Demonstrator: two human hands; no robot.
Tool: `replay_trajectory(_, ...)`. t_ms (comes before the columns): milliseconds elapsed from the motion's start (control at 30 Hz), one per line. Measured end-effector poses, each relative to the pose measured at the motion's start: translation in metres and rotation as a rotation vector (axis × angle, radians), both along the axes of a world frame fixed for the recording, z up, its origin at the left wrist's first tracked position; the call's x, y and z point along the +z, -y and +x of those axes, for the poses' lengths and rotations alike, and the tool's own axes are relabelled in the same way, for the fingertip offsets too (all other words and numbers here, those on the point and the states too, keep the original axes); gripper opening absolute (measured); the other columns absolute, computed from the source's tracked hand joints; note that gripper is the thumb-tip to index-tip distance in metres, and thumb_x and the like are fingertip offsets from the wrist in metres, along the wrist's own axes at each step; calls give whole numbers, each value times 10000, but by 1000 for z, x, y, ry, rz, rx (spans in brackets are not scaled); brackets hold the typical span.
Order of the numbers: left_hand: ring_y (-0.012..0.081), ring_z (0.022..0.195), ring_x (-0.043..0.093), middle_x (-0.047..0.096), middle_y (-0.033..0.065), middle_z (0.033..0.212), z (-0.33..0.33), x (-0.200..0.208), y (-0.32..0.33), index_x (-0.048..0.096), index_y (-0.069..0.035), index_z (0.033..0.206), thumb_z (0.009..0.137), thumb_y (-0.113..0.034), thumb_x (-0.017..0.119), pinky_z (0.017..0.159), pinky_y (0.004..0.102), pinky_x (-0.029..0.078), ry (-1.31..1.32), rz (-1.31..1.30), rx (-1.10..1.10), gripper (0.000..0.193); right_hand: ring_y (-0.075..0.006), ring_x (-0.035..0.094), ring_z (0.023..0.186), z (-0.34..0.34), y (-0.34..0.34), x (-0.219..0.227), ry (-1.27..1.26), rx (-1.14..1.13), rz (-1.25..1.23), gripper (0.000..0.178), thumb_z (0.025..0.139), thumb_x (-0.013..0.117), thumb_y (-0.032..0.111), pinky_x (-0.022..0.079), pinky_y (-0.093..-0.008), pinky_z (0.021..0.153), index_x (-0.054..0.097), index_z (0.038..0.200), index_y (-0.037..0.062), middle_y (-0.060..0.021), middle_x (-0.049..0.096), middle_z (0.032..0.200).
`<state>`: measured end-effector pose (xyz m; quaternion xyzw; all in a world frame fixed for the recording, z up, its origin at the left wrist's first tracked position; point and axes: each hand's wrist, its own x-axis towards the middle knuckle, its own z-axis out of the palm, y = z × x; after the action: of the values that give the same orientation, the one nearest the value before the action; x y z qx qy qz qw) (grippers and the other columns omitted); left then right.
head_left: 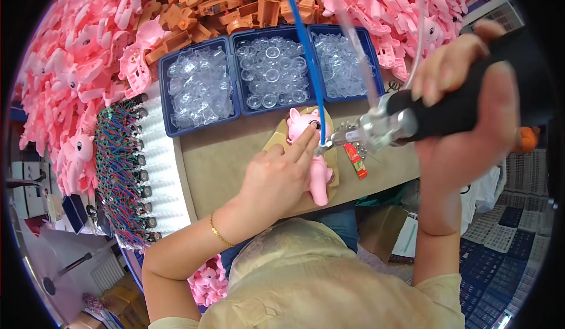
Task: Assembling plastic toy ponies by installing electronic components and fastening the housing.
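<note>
Steadying one pink figure: left hand (273,176), two fingers laid on the figure's head; thumb hidden, so whether it also grips cannot be told.

Figure (319,180): lying on a beige cradle (279,131), mid-table, head toward 12 o'clock.

Right hand (468,143), blurred: clenched around the black handle of a tool (376,126) that enters from 2 o'clock, its metal tip near the left fingertips. Blue hose (312,64): running from 12 o'clock down to the tip.

Placed around the figure:
- Three blue trays of clear parts: left (203,127) at 10, middle (276,106) at 11, right (356,97) at 1.
- Brown parts (206,2): beyond the trays, toward 11 and 12.
- Wired parts (120,170): at 9.
- Red strip (356,161): at 3.

Step, as judged: working the tool at the figure's neck or head side; contact unconfirmed. Next move, as judged, calls for a well-seated figure, a squarely aimed tip and fingertips clear of it.
</note>
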<state>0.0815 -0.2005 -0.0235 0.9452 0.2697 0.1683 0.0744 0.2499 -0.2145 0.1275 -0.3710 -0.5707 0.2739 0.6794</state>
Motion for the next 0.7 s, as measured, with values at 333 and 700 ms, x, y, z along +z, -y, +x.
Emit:
replay_trajectory(333,131,628,541,526,34,1291,0,-2,-1,560,-48,1208,693,-248,629,555,255,472,26,31,2,557,-135,412,619,35,10,50,-333,-109,4,559,905,455,352,380,-269,618,388,1215,-109,-39,441,776)
replay_trajectory(700,172,702,567,495,80,1325,-4,-6,-3,524,-7,1240,712,-298,626,592,290,500,6,-19,-38,612,-109,424,602,-15,41,19,-72,-77,-133,635,898,451,419,374,-256,608,342,1276,-79,-29,449,741)
